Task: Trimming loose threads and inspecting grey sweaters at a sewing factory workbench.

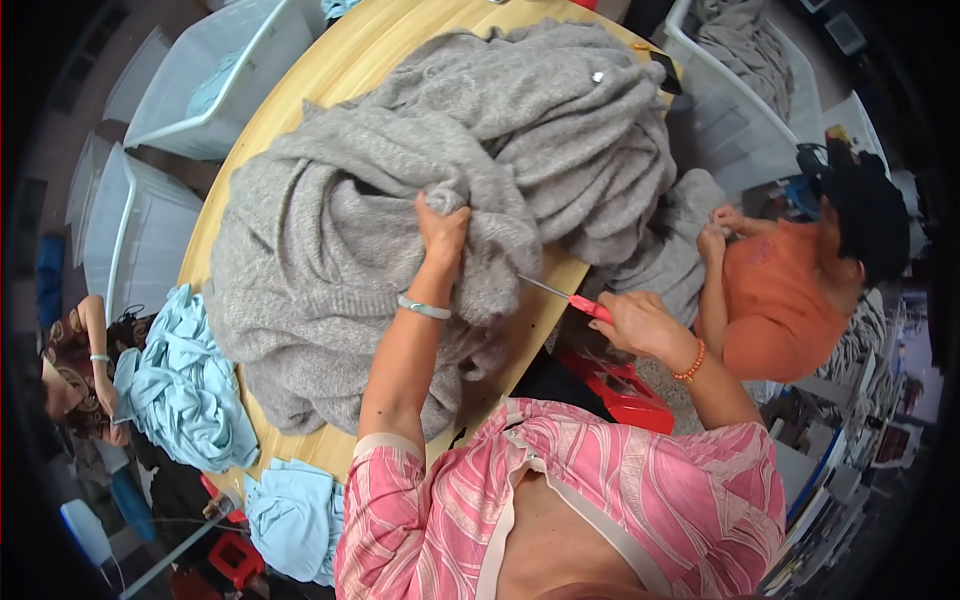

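A large heap of grey knitted garments covers much of the wooden table in front of me. My left hand is closed round a bunched fold of the grey knit near the middle of the heap. To its right, my right hand grips the handle of a red-handled tool with a thin metal shaft. The shaft slants up and left, its tip at the edge of the grey knit; whether it touches the cloth I cannot tell.
Light blue garments lie on the table's left edge, with a folded light blue pile nearer me. Clear plastic bins stand beyond the table. A co-worker in orange handles grey knit at right; another person is at left. A red stool stands below.
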`<state>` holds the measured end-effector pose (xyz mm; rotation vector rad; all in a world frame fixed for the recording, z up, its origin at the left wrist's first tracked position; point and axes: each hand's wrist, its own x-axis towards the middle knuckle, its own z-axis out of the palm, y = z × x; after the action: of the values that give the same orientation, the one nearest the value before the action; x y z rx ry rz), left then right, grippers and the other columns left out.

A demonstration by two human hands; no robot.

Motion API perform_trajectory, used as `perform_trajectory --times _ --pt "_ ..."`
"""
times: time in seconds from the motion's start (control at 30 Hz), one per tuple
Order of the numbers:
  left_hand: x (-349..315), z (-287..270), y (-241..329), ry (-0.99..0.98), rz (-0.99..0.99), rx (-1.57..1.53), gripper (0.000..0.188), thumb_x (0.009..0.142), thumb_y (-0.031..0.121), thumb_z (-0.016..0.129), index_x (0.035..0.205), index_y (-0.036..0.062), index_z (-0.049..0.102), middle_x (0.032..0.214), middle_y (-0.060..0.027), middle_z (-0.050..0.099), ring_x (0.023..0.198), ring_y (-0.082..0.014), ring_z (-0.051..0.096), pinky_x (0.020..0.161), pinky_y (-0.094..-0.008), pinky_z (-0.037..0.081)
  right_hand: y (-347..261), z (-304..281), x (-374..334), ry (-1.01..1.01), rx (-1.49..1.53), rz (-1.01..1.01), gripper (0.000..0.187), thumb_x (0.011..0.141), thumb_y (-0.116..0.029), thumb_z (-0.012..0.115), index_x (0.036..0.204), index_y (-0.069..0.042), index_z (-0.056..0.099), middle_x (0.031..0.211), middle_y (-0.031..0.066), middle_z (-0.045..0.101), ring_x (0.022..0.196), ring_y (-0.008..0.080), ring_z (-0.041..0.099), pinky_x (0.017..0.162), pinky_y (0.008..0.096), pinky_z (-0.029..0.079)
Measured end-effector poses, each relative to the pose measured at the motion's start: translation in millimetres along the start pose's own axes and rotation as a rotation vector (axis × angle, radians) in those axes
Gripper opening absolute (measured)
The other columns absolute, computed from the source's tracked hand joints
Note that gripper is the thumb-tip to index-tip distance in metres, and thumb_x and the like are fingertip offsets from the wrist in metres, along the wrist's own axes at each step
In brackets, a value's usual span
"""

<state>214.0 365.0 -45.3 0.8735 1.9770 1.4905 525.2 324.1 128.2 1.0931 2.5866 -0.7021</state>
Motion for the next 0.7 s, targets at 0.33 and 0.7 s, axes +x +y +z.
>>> perform_trajectory --times 0.33,0.7 --pt "54.5 9.5 219.2 -0.337 0.365 0.315 0.04 0.069 0.006 0.064 0.109 0.0009 0.059 0.085 -0.018 0.067 0.082 -0.0304 0.066 0.073 -0.0372 0.05 17.1 -66.9 74.2 0.07 0.137 -0.126 0.031 0.084 -0.033 0.062 0.09 -0.004 0.056 0.07 0.0206 0.06 0.07 0.0402 0.06 0.066 0.0495 0.046" --pt "48.1 72.6 366.8 -0.601 0.722 -0.743 0.028 0.077 -0.006 0.064 0.104 -0.0016 0.056 0.087 -0.0042 0.065 0.078 -0.0071 0.06 0.069 -0.0227 0.049 182.1 -203.4 179.3 0.91 -0.455 0.102 0.035 0.088 -0.036 0.053 0.108 -0.007 0.051 0.111 0.0123 0.049 0.098 0.0301 0.048 0.079 0.0379 0.04"
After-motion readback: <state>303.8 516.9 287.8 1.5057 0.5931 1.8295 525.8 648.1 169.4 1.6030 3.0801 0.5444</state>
